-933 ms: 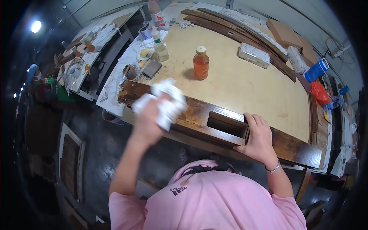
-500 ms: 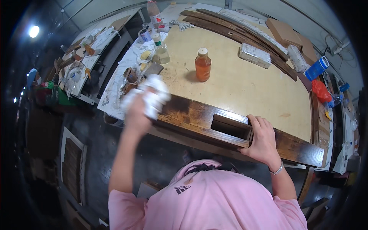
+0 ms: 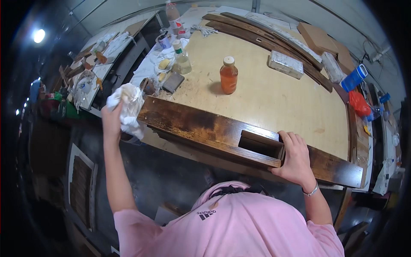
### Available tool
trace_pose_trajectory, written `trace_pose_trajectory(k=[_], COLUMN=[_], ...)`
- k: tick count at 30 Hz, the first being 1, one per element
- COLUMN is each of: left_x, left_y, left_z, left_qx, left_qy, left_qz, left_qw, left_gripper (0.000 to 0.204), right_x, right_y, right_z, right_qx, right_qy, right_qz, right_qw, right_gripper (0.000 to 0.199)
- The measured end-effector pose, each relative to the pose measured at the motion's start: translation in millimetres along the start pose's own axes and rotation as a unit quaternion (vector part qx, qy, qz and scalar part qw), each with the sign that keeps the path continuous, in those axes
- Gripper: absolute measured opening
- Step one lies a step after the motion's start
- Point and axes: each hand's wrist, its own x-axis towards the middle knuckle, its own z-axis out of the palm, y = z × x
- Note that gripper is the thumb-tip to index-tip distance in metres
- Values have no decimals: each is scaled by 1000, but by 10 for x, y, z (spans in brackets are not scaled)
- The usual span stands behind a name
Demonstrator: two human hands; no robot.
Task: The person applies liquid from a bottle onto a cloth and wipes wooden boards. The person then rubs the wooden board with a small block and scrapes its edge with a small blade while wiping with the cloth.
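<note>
Left hand (image 3: 112, 120) is up at the left end of the dark stained wooden beam (image 3: 201, 128), fingers curled tight around a crumpled white rag (image 3: 127, 107) — the rag sits right against that end, over the table's near-left corner. The beam lies along the near edge of the pale wooden table (image 3: 274, 98), running from near left to near right, with a rectangular notch (image 3: 260, 144) cut into its top. Right hand (image 3: 294, 159) is planted at the right side of that notch, fingers pressed together and hooked over its rim, thumb on the near face. Beyond the beam there is a broad bare stretch of tabletop; an orange-filled bottle (image 3: 228, 75) stands alone in it, well apart from both hands. A clear bottle with a green cap (image 3: 181, 60) and a small dark block (image 3: 173, 82) crowd the far-left corner on white cloth. Long dark boards (image 3: 265, 40) line the far edge, a wrapped grey block (image 3: 286, 64) just beside them. To the left — dark floor, open below the rag, and a cluttered bench (image 3: 92, 64) further off.
</note>
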Motion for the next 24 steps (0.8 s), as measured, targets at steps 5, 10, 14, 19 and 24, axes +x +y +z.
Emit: trace_pose_trajectory(k=[5, 10, 14, 19, 24], left_x=[-422, -1126, -1421, -740, -1246], left_y=[-217, 442, 439, 159, 408], left_z=[219, 1494, 1480, 631, 1202], left_qx=[261, 324, 269, 313, 85], left_qy=[-230, -250, -317, -120, -175], left_qz=[235, 324, 421, 377, 205], left_qw=[908, 853, 806, 863, 959], left_gripper=[64, 64, 42, 35, 44], right_x=[-11, -2, 2, -10, 4], right_y=[7, -4, 1, 18, 2], right_z=[3, 6, 10, 1, -6], right_qx=[-2, 0, 8, 9, -5], right_qy=[-11, -12, -5, -13, -8], right_qz=[7, 12, 5, 13, 7], right_qw=[1000, 1000, 1000, 1000, 1000], right_gripper=[92, 91, 90, 89, 89])
